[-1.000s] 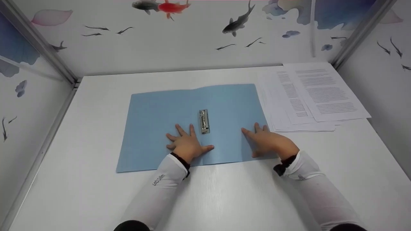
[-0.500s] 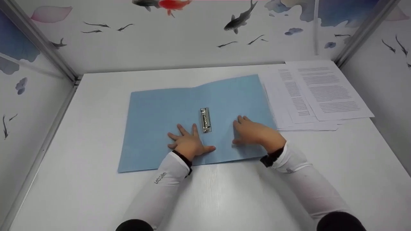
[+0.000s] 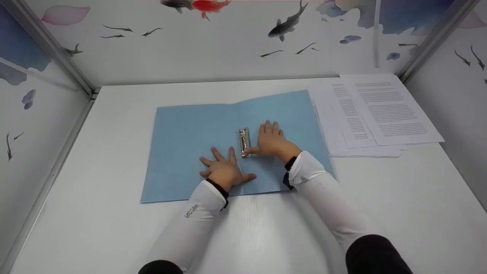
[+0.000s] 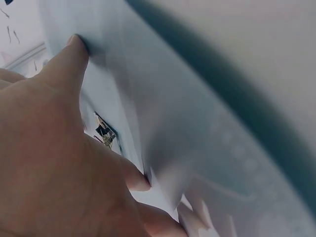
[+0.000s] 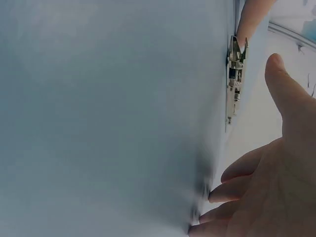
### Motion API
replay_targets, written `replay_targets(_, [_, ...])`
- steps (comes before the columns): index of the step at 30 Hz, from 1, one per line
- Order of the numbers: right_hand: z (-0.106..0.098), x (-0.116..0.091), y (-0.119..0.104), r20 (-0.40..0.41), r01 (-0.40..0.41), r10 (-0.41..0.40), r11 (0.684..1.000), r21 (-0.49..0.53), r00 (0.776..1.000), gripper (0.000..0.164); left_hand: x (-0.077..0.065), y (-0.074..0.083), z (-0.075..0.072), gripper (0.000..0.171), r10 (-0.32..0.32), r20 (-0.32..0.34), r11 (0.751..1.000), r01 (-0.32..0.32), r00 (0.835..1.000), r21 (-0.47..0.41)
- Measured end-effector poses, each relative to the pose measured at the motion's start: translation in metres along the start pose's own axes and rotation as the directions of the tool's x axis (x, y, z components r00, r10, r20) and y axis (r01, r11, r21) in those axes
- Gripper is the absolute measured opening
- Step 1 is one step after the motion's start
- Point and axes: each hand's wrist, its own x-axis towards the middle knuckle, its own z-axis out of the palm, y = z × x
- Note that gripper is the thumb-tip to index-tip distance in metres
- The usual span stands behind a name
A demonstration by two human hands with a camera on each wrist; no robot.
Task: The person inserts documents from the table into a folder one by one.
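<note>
A light blue file folder (image 3: 186, 133) lies spread flat on the white table, with a metal clip (image 3: 244, 141) fixed close to its fold. My left hand (image 3: 224, 171) rests on the folder below the clip, fingers spread and thumb pointing right across the fold. On the right-hand cover, my right hand (image 3: 274, 142) lies beside the clip with straight fingers. Its thumb reaches left toward the clip's lower end in the head view; in the right wrist view, the thumb (image 5: 281, 74) appears apart from the clip (image 5: 236, 81). Neither hand holds anything.
Loose printed sheets (image 3: 392, 110) lie overlapped at the table's back right, against the folder's right edge. White panels (image 3: 213, 57) painted with fish stand behind and at both sides of the table (image 3: 114, 228).
My right hand has moved left from the folder's right edge to beside the clip, its fingers now pointing away from me. The right cover's top edge has shifted upward. My left hand stays put.
</note>
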Motion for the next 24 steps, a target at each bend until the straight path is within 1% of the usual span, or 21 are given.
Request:
replay_targets(5, [0.007,0.008,0.001,0.039,-0.027,0.026,0.999,0.021,0.999,0.112,0.000,0.000,0.001,0.116,-0.008,0.009,1.000,0.008,1.000,0.012])
replay_targets(12, [0.012,0.012,0.002,0.041,-0.057,0.057,0.998,0.001,0.998,0.118,-0.001,0.001,0.002,0.116,0.003,-0.012,1.000,-0.003,1.000,0.025])
replay_targets(14, [0.012,0.013,0.002,0.046,-0.059,0.059,0.998,-0.011,0.997,0.120,-0.001,0.001,0.002,0.116,0.004,-0.023,1.000,-0.003,1.000,0.031])
replay_targets(17, [0.010,0.014,0.002,0.049,-0.038,0.041,0.997,-0.064,0.998,0.120,-0.001,0.002,0.002,0.117,0.007,-0.027,0.999,-0.006,1.000,0.037])
replay_targets(21, [0.009,0.015,0.000,0.048,-0.017,0.023,0.993,-0.115,0.999,0.119,-0.001,0.002,0.002,0.117,0.010,-0.022,0.999,-0.009,1.000,0.040])
replay_targets(24, [0.008,0.015,-0.003,0.042,-0.023,0.028,0.994,-0.105,0.999,0.121,-0.002,0.000,0.001,0.116,0.004,-0.014,0.999,-0.003,1.000,0.036])
